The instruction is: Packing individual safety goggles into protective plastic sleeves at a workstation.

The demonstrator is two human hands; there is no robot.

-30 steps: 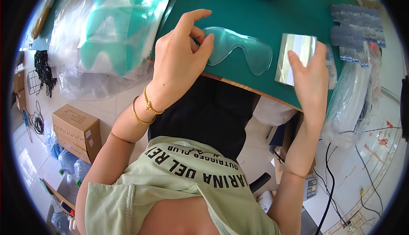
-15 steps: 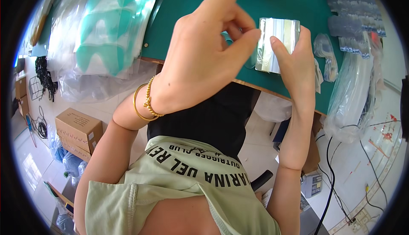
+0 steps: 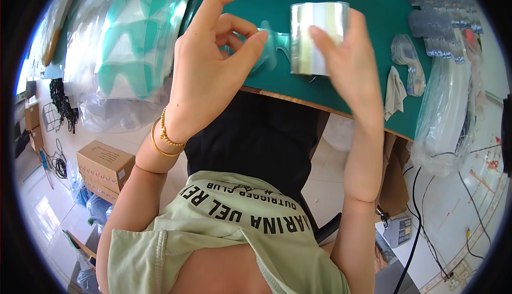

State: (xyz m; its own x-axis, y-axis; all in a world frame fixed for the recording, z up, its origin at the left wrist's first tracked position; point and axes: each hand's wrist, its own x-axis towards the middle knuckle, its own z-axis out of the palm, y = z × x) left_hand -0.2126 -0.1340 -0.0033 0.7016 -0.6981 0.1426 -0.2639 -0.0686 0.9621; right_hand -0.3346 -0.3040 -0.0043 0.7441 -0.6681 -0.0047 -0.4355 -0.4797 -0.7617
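Green covers the top of the desk (image 3: 229, 3), with clear plastic packets (image 3: 128, 43) bearing teal and white shapes at its left and a pale cloth (image 3: 394, 94) near its right edge. Compared with a second ago, the silvery block (image 3: 309, 38) has shifted left, from beside the clear lens (image 3: 284, 39) to a place right against its visible edge in this view, and the cloth, hidden then, is exposed. The lens showed nearly whole before; now the left hand (image 3: 218, 54) and the block leave only a portion visible between them, above the desk near its front edge. That portion looks transparent and aqua-tinted, with curved, glossy edges. The block is shiny, with pale vertical bands and a slightly curved top; the right hand (image 3: 349, 59) has its fingers clamped on it, thumb across the front. The left index finger is raised apart from the thumb, the others curled; whether they grip the lens, I cannot tell. Dark capitals run upside down across the pale green shirt (image 3: 234, 203); printing on the cardboard box (image 3: 104, 158) is too small to read
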